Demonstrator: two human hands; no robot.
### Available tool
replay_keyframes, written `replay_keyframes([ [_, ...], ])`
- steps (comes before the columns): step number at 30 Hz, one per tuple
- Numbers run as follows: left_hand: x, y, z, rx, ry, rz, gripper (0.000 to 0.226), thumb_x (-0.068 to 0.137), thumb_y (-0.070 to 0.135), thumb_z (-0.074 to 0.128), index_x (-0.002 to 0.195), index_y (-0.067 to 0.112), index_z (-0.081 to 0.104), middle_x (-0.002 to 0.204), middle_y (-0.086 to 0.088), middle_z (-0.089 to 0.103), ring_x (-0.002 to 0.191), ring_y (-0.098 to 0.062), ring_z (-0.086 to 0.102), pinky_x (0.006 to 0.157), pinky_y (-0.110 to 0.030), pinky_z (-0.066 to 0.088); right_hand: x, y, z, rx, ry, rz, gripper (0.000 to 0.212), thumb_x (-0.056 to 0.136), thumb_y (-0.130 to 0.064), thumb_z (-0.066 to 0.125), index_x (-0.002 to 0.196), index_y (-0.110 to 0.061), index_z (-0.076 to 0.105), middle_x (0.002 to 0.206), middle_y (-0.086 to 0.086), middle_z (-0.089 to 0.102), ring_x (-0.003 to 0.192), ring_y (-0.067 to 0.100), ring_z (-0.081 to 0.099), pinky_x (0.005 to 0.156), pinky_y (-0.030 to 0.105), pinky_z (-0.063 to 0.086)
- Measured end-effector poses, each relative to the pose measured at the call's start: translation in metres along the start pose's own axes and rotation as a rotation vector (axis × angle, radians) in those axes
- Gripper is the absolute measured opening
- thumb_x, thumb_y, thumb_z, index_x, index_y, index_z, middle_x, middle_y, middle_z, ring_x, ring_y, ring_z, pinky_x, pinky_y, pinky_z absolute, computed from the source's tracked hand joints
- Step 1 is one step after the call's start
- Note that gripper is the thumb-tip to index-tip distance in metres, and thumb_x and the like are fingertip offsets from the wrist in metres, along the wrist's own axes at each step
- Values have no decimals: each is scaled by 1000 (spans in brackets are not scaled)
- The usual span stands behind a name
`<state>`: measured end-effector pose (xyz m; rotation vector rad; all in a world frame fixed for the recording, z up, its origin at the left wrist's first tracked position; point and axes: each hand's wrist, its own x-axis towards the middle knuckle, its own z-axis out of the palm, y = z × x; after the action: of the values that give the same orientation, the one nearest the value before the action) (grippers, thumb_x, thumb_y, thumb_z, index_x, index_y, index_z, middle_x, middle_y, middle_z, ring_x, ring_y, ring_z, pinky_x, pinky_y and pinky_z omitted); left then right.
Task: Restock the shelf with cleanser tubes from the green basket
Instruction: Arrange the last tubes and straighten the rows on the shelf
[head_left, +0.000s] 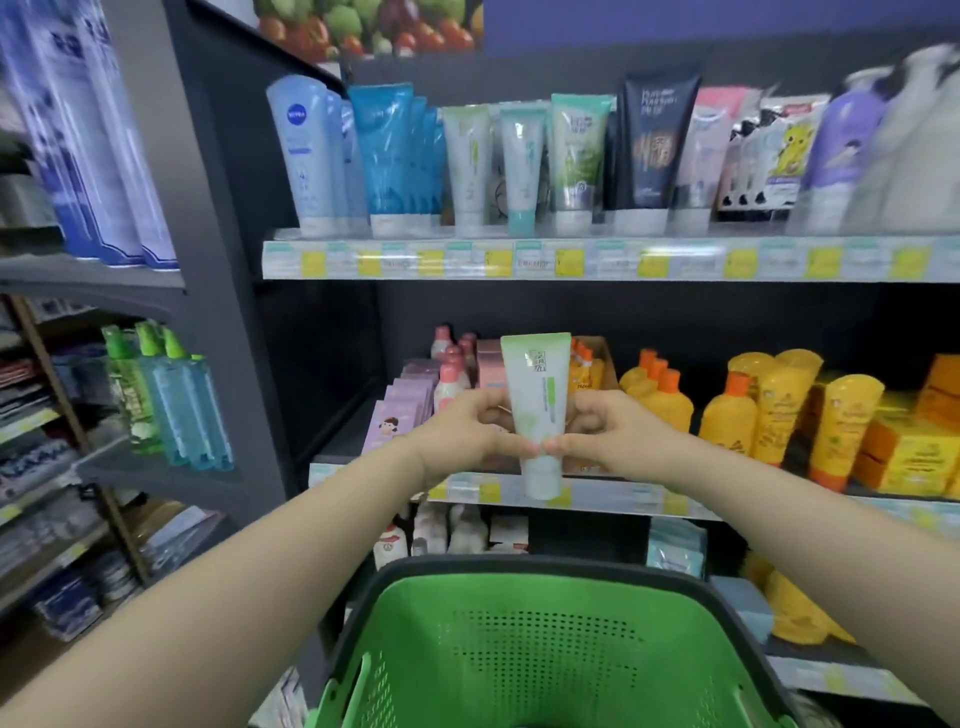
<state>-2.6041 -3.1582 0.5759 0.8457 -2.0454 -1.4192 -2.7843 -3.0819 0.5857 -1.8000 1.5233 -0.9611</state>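
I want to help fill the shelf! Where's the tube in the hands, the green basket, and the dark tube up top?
cleanser tube (537, 400): head view, middle of its body.
green basket (545, 649): head view, perforated inner wall.
dark tube (657, 145): head view, printed front, top shelf.

Bright, even light fills the aisle, while the recess under the upper shelf (727, 322) lies in shadow. Glare streaks the clear price strip (571, 260). Blur smears the white bottles (904, 140) at the right edge and the blue packs (88, 135) at the left. Wide-angle distortion tilts the grey upright (218, 249). The cleanser tube (537, 400) is fairly sharp.
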Motion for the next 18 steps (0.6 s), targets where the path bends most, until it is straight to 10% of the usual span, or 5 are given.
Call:
replay_keyframes([
  [13,3,67,-35,-49,156,127,35,81,7,72,114,11,61,109,-11,70,108,-33,64,94,-48,51,25,-70,-33,-74,170,-26,25,84,-30,71,105,-16,67,88,6,74,84,20,71,71,27,54],
  [18,3,88,-42,-157,201,167,41,82,0,70,119,2,53,112,-21,66,89,-27,68,66,-29,58,32,-89,-40,-63,196,-45,17,86,-33,68,99,-22,66,85,9,74,70,14,69,69,35,55],
])
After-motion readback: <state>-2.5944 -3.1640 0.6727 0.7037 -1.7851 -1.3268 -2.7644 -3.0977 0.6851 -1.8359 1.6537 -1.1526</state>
